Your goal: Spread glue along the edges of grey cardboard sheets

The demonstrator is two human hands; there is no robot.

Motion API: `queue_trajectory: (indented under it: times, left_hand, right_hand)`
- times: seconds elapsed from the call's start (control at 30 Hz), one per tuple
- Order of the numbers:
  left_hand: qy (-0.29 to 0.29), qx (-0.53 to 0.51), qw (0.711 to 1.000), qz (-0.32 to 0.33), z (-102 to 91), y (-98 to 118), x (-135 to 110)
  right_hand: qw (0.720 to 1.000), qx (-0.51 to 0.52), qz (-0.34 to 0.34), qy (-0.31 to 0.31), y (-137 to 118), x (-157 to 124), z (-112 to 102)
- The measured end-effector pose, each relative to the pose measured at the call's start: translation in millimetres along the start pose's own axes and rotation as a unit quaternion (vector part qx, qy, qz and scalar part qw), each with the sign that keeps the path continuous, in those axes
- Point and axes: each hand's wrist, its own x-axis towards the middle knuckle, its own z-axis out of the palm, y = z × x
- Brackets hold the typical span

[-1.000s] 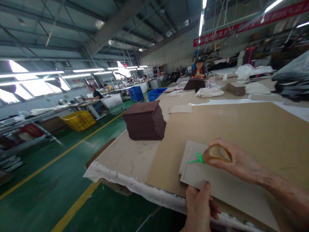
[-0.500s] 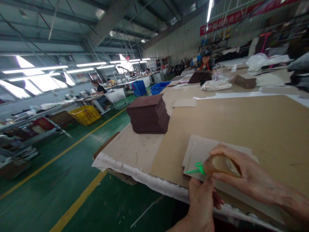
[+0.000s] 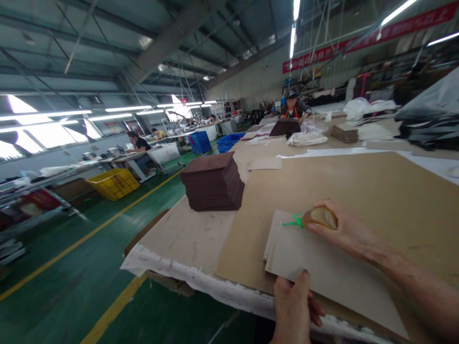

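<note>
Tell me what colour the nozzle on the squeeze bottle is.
The nozzle is bright green, best seen in the head view.

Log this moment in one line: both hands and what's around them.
right hand: holding green-tipped bottle over pale boards | left hand: thumb at their near edge | nearby: dark brown stack on table

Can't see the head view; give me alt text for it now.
The right hand holds an amber squeeze bottle with a green nozzle over pale grey, board-like rectangular sheets, while the left hand touches their near edge. Farther left stands a tall, dark brown stack of flat pieces.
</note>
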Motion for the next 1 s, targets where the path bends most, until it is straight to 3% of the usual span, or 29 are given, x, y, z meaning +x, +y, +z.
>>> queue_trajectory:
  times: [0.13,0.3,0.57,0.8,1.0]
  left_hand:
    - [0.011,0.003,1.000,0.005,0.9,3,1]
    - [0.007,0.015,1.000,0.001,0.0,6,0]
    - [0.018,0.011,1.000,-0.001,0.0,8,-2]
    - [0.029,0.025,0.999,-0.002,0.6,12,-4]
    - [0.026,0.037,0.999,-0.015,-2.7,12,1]
  right_hand:
    - [1.000,-0.025,-0.007,0.016,1,10,4]
    - [0.999,-0.027,-0.014,-0.032,-2,11,-5]
    - [0.993,-0.097,0.003,-0.067,3,4,-57]
    - [0.987,-0.126,0.080,-0.062,23,-31,-96]
    - [0.983,-0.130,0.128,-0.028,38,-58,-118]
